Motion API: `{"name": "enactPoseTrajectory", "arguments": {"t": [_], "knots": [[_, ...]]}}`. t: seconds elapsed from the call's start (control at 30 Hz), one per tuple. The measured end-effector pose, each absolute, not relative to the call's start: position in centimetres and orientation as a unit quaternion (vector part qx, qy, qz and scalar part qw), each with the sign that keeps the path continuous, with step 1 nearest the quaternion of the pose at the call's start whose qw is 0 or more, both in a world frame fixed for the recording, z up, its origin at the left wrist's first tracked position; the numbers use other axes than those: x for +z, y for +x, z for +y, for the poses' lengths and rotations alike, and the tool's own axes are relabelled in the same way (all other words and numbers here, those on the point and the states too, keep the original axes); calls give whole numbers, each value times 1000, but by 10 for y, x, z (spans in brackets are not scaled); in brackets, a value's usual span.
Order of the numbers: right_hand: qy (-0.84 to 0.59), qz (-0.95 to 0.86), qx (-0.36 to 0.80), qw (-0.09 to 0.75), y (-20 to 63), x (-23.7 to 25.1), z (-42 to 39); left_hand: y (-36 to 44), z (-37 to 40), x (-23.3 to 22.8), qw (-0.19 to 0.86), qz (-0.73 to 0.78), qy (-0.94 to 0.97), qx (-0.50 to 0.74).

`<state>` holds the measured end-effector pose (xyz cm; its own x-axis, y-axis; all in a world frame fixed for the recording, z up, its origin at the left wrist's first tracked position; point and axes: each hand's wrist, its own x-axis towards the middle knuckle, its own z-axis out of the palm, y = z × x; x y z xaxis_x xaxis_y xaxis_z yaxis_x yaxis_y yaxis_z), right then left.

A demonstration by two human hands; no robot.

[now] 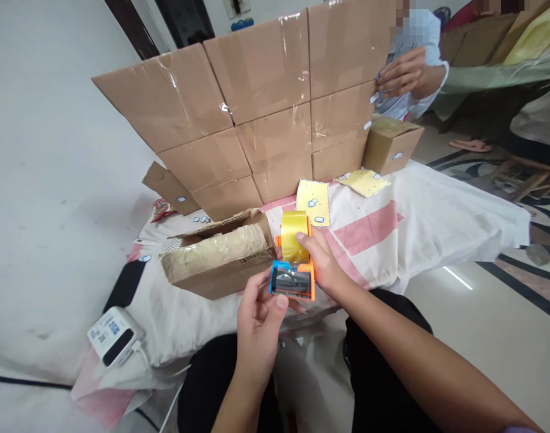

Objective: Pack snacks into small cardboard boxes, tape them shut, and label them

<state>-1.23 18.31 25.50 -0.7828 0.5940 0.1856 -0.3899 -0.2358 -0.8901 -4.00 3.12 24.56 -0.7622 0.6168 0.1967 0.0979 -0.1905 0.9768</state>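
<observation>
Both hands are on a tape dispenser [294, 264] in the middle of the view. The right hand [322, 261] is wrapped around its orange side, with the fingers closed on the roll of yellowish tape [293, 231] so it sits steady. The left hand [259, 316] comes up from 6 o'clock, and its thumb and fingers pinch the blue front end, where the cutter is. It looks like one hand keeps the tool still while the other works at its mouth.

At 9 o'clock from the dispenser, just beside it, lies a small cardboard box [218, 258] wrapped in tape, on a white and pink cloth [392, 240]. At 12 o'clock stands a wall of stacked cartons [256, 114]. A yellow sticker sheet [314, 203] lies flat right behind the roll. At 8 o'clock sits a small white label printer [115, 337]. At 1 o'clock, another person's hand [403, 72] touches the stack.
</observation>
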Motion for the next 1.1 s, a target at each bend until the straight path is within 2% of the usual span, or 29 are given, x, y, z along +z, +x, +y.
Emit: {"name": "enactPoseTrajectory", "arguments": {"t": [0.57,0.87,1.1], "knots": [[-96,-539,766,338,-12,255,184,-42,27,237,225,592,302,713],[-91,-584,722,361,-11,254,183,-40,29,235,168,662,264,681],[-100,-563,747,339,-10,253,182,-36,30,246,207,638,262,694]]}}
